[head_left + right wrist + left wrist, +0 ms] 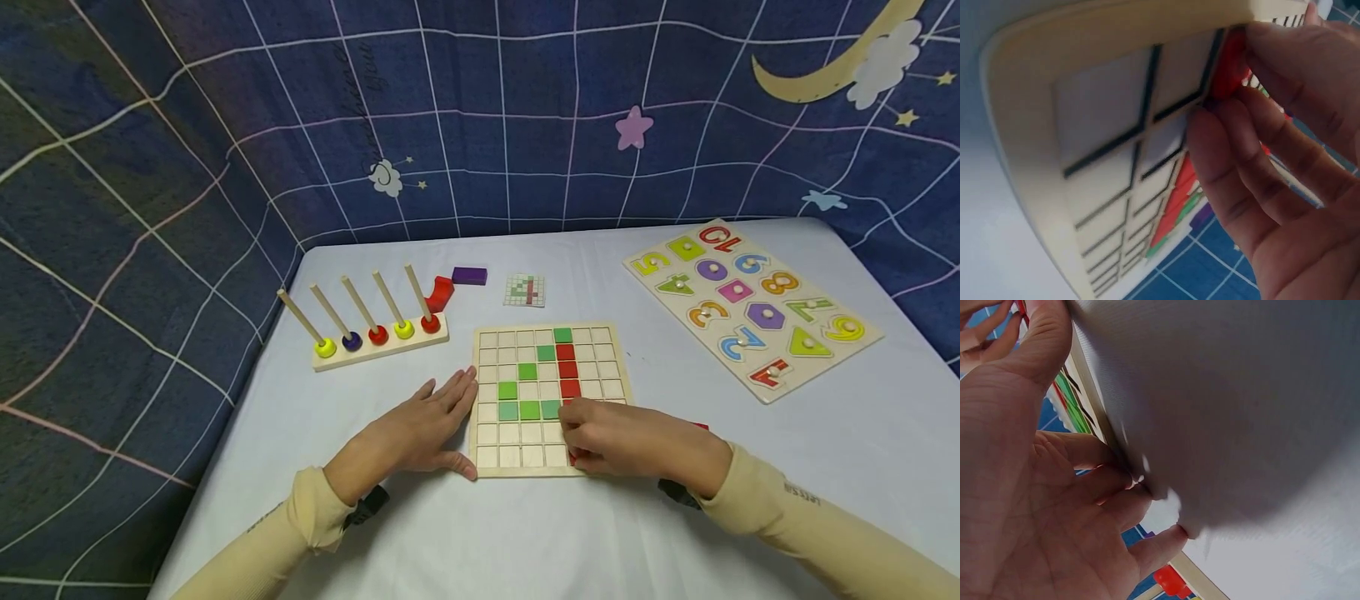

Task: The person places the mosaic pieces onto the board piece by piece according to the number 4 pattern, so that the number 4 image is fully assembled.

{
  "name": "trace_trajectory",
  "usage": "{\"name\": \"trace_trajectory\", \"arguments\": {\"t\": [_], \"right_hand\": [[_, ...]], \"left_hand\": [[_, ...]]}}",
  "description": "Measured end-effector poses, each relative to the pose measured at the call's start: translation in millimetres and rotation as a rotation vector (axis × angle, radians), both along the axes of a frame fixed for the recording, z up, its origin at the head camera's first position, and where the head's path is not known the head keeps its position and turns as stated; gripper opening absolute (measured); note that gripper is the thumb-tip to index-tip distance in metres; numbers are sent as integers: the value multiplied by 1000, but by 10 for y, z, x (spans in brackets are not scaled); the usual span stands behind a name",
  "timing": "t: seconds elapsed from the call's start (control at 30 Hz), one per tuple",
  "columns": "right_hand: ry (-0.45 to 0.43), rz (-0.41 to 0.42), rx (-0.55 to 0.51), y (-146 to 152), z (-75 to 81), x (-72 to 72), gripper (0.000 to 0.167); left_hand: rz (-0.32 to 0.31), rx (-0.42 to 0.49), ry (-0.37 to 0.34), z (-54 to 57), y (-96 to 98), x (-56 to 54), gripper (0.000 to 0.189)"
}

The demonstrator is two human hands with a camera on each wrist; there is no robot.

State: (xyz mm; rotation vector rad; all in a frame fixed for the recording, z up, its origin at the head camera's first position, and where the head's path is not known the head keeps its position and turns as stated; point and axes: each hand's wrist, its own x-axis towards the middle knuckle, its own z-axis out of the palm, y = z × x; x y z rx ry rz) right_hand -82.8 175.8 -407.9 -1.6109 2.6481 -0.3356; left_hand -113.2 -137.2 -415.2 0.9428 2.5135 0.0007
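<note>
A wooden grid board (487, 472) lies on the white cloth, with green tiles (528, 372) in a stepped line and a row, and red tiles (567, 369) down one column. My left hand (423, 429) rests along the board's left edge, fingers straight, fingertips and thumb at the rim. Over the lower right of the board, my right hand (618, 437) pinches a red tile (1230, 65) between thumb and fingers. In the right wrist view this tile sits at a cell by the near rim. The right hand hides part of the red column.
A small pattern card (524, 291) lies behind the board. A peg stand with coloured beads (378, 346) is at left, near a red curved piece (440, 294) and a purple block (469, 276). A number-and-shape puzzle board (750, 308) lies at right. Something red (701, 426) shows behind the right wrist.
</note>
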Motion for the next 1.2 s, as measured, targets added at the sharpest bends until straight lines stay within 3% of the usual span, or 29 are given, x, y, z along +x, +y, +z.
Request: {"name": "trace_trajectory", "arguments": {"t": [0.27,0.5,0.8,1.2], "right_hand": [[30,17,36,4,27,34,26],[-5,19,35,56,71,38,19],[-71,-62,15,361,220,7,6],[-43,-128,-36,866,82,64,17]], "left_hand": [[9,6,-5,4,-2,9,127],[6,1,-3,3,-16,18,125],[2,7,1,7,-10,3,127],[-6,14,9,2,-5,5,126]]}}
